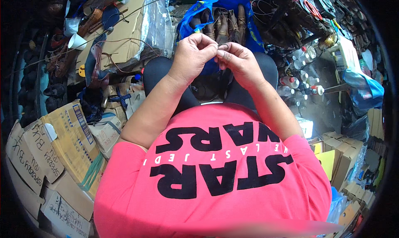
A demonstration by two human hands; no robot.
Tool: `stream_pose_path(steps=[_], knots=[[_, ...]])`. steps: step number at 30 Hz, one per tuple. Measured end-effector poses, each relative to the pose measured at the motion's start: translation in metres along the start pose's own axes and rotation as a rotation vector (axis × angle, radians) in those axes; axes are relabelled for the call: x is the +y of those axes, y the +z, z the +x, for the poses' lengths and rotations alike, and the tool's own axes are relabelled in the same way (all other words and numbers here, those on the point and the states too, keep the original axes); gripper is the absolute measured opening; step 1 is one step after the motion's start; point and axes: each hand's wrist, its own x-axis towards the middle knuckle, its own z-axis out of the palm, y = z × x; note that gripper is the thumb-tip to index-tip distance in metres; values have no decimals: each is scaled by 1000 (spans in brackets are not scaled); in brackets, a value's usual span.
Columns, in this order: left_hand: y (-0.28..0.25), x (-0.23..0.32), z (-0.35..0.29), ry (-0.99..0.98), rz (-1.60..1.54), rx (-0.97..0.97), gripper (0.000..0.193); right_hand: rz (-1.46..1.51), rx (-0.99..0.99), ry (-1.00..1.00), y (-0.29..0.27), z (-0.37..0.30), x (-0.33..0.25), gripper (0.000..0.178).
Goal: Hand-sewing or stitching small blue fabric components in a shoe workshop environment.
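Observation:
My left hand [192, 57] and my right hand [242, 64] meet fingertip to fingertip above my lap. Thumb and forefinger are pinched together on each. Whatever lies between the fingertips is too small to make out. Just beyond them stands an open blue plastic bag [189, 21], its sides spread apart. Inside it are several brown, worn-looking long pieces [222, 25], some with cord around them; their exact kind is unclear.
Cardboard sheets [120, 34] under clear plastic lie at the far left, beside a white cup [77, 42]. Written-on cardboard boxes [68, 130] crowd the near left. Several bottles [289, 82] stand on the right, near a blue plastic bag [363, 89]. Folded cartons [343, 152] are stacked at the near right.

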Motion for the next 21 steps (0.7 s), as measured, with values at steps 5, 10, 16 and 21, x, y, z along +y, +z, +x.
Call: stream_pose_path(steps=[5, 10, 16, 21], knots=[[-1, 3, 0, -9, 2, 1, 6, 20, 8, 15, -2, 1, 1, 19], [-6, 3, 3, -35, -103, 23, 13, 12, 9, 1, -2, 1, 1, 19], [-6, 2, 3, -9, 17, -3, 13, -9, 13, 4, -1, 1, -2, 19], [-5, 4, 3, -23, 37, -21, 13, -4, 11, -5, -3, 1, 1, 19]])
